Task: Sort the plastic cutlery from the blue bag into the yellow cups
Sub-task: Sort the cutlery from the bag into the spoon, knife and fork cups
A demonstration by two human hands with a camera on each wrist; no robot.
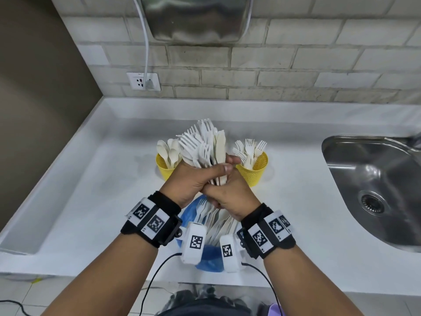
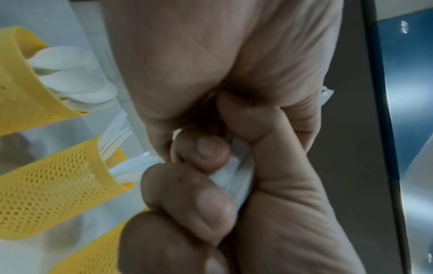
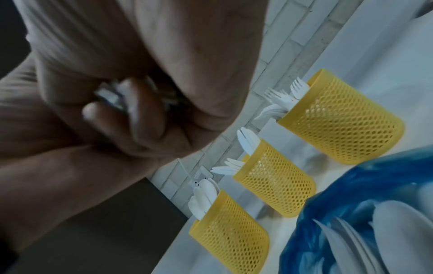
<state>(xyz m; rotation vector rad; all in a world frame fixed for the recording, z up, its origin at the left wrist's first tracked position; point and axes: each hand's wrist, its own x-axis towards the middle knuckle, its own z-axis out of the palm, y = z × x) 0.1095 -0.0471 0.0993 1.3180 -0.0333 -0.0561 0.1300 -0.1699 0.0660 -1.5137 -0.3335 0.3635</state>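
Observation:
My left hand and right hand both grip the handles of one thick bundle of white plastic cutlery, forks and knives fanned upward above the counter. Its handles show between the curled fingers, and again inside my right fist. The blue bag lies under my wrists with more cutlery in it. Three yellow mesh cups stand behind: the spoon cup on the left, the knife cup in the middle, hidden by my hands in the head view, and the fork cup on the right.
The white counter ends at a tiled wall with a socket and a plugged cable. A steel sink is set in at the right. The counter's front edge runs just below the bag.

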